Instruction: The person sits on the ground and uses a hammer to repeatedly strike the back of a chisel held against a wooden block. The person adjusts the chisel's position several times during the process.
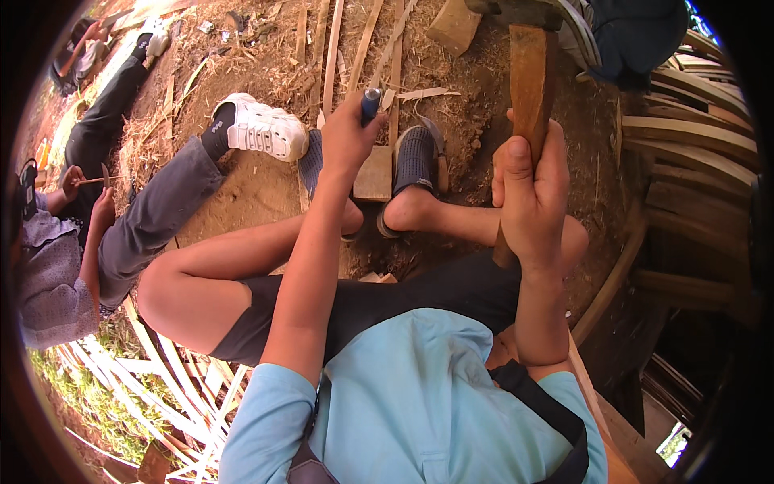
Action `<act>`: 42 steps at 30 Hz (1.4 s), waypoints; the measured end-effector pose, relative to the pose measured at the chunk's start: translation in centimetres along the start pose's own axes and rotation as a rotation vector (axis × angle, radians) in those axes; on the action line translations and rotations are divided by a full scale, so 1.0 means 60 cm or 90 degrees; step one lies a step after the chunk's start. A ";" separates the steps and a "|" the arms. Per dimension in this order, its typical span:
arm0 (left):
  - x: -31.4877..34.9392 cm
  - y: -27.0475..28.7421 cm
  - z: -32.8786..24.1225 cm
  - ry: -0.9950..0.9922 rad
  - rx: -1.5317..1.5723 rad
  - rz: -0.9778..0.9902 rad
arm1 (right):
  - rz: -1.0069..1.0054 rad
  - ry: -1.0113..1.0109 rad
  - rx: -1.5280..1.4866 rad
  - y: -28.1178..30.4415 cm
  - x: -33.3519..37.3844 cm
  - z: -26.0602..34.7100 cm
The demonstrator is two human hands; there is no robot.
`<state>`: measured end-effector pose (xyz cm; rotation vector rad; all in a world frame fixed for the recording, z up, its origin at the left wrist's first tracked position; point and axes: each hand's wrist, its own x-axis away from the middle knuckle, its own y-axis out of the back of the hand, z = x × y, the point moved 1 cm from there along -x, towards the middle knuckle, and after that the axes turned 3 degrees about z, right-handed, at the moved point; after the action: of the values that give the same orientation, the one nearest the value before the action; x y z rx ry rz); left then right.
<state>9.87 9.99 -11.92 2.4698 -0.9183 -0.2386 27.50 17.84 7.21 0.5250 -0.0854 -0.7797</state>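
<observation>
My right hand (534,185) is raised and wrapped round the wooden handle of a hammer (532,81). Its dark head is at the upper edge, partly cut off. Out in front, my left hand (348,141) is closed on a tool with a blue handle (371,103). The fist hides much of this tool, so I cannot tell its kind. Below that hand, a wooden block (373,176) sits on the ground between my feet. By my right shoe (413,153) lies a curved blade (433,131) with a wooden handle.
At left, a co-worker holds a knife (106,173) and a thin stick; their white shoe (262,129) is near my left foot. Wooden strips (332,60) and a wood chunk (454,26) lie ahead. A dark cap (637,40) shows at upper right, beside stacked curved slats (685,133).
</observation>
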 end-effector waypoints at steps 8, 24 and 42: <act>0.017 0.004 -0.006 -0.027 -0.019 -0.015 | 0.208 -0.061 0.160 -0.052 -0.008 -0.062; 0.012 0.001 -0.013 0.004 -0.046 -0.003 | 0.057 0.068 0.009 -0.036 -0.001 0.006; 0.001 0.062 0.115 0.314 0.369 -0.175 | 0.298 -0.381 -0.015 -0.104 0.146 -0.233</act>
<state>5.58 4.87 -15.99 2.9642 -0.4711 0.6096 33.37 13.98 -8.97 0.2186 -0.7268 -0.4546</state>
